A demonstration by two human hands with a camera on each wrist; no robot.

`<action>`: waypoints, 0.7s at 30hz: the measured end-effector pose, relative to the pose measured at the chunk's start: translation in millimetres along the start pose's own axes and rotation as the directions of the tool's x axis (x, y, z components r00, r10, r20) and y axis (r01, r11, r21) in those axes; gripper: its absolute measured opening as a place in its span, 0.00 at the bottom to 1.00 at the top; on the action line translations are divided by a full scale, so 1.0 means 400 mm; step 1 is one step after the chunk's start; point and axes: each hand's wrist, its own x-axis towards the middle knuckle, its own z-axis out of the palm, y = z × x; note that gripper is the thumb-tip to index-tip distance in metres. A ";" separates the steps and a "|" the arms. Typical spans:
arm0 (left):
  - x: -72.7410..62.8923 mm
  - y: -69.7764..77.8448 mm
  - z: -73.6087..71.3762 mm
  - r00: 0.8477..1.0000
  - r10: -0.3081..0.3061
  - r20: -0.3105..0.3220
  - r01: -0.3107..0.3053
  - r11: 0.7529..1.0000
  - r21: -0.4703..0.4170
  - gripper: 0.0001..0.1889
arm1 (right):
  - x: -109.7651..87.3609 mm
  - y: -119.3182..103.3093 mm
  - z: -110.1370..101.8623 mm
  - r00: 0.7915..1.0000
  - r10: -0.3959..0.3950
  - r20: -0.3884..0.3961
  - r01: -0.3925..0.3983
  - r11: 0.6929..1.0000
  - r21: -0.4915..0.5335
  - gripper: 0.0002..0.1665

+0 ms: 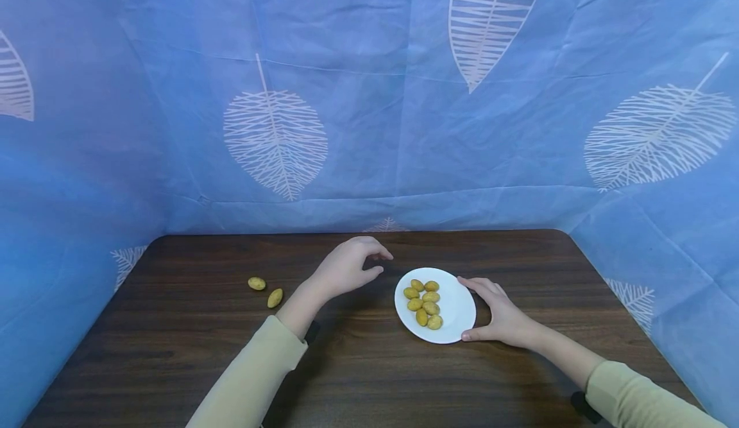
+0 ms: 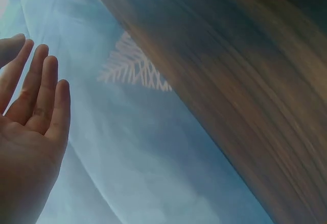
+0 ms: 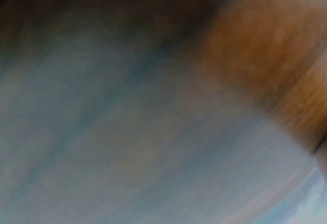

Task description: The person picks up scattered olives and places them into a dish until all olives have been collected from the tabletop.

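And here we are over the brown table (image 1: 358, 383), with the white plate (image 1: 456, 306) sitting just right of center in the lower half of the frame. Eight yellow-green fruits (image 1: 430, 297) by my count, bunched on its left side, all inside the rim! The right hand (image 1: 501, 316) has the plate, thumb on the near edge, fingertips on the far edge, a light grasp from the right; the right wrist view is too blurred to add to that. The left hand (image 1: 348, 266) is up near the middle, short of the plate, thumb and fingers apart, nothing in its grasp that I can see.

So where do we stand? Most of the gathering looks done, I'd judge. Two to go: one loose fruit (image 1: 256, 283) at lower left and a second loose fruit (image 1: 275, 298) near it, apart from each other, both well away from the plate.
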 end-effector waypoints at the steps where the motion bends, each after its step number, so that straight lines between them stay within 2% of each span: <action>1: -0.008 -0.004 -0.006 1.000 -0.001 -0.008 0.001 1.000 0.000 0.14 | 0.000 0.000 0.000 1.000 0.000 0.000 0.000 1.000 -0.001 0.64; 10: -0.081 -0.043 -0.056 0.997 -0.031 -0.064 0.031 0.999 0.008 0.13 | 0.001 0.002 0.000 1.000 0.004 0.004 -0.004 1.000 -0.001 0.64; 21: -0.179 -0.101 -0.099 0.987 -0.108 -0.118 0.110 0.994 0.016 0.14 | 0.002 0.004 0.002 1.000 0.000 0.002 0.000 1.000 -0.010 0.64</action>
